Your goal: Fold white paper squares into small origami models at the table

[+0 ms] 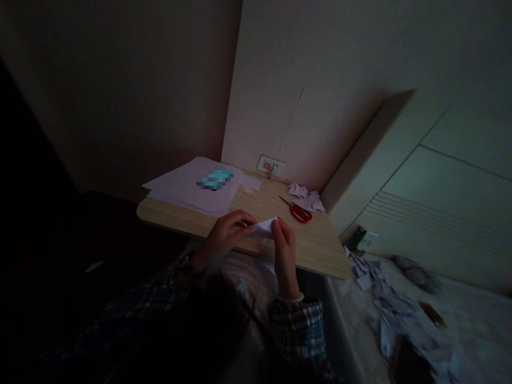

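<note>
The folded white paper (264,228) is held up between a person's two hands, above the near edge of the tabletop; from where I stand, I take it as the centre of the clock. The room around it is dim. A pale wall (328,64) rises at twelve, with a panelled headboard (464,176) towards three. The bed (476,320) spreads out at four, strewn with loose papers (394,304) and a blurred grey bundle (416,273). The tabletop (320,245) is light wood grain with rounded corners, and it runs back to the wall. At ten lies an uneven stack of white sheets (180,184), a pixelated teal object (216,180) on top that I can't identify. The left hand (228,230), at nine, pinches one end of the paper between thumb and fingers; the right hand (285,242), at three, grips the other end the same way. At two sit some small folded paper pieces (316,201), just beside red-handled scissors (300,213). A wall socket (264,164) shows at twelve.
</note>
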{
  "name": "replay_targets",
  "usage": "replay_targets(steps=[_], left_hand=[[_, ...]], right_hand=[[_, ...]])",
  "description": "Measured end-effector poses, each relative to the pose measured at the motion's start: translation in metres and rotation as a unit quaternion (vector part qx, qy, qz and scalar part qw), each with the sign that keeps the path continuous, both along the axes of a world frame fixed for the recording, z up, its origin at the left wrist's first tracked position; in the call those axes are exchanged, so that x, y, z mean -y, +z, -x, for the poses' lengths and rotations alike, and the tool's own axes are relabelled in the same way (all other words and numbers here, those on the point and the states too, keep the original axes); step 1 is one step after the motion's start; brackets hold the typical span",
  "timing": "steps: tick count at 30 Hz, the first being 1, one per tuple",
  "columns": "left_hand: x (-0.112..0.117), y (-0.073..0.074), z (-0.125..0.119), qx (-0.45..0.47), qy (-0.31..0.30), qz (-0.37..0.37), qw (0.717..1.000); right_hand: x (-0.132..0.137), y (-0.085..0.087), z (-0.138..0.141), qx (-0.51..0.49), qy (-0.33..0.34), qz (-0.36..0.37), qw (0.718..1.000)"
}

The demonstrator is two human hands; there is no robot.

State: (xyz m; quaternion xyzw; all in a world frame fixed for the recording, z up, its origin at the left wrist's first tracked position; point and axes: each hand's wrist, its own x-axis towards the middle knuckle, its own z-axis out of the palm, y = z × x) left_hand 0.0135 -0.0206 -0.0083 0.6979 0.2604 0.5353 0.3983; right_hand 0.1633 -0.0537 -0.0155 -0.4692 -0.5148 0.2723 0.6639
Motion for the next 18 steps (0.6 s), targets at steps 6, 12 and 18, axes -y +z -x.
replay_targets(steps=[6, 12, 18], left_hand=[[0.0036, 0.0007, -0.0003, 0.002, 0.008, -0.010, 1.000], [0.0024, -0.0009, 0.0019, -0.014, 0.039, -0.049, 0.998], [0.0047, 0.0019, 0.0016, -0.056, 0.052, -0.116, 0.990]], right_hand=[[0.0009, 0.0013, -0.0006, 0.027, 0.083, 0.039, 0.995], [0.0019, 0.0035, 0.0007, -0.008, 0.119, 0.055, 0.991], [0.0037, 0.0047, -0.0001, 0.005, 0.132, 0.088, 0.987]])
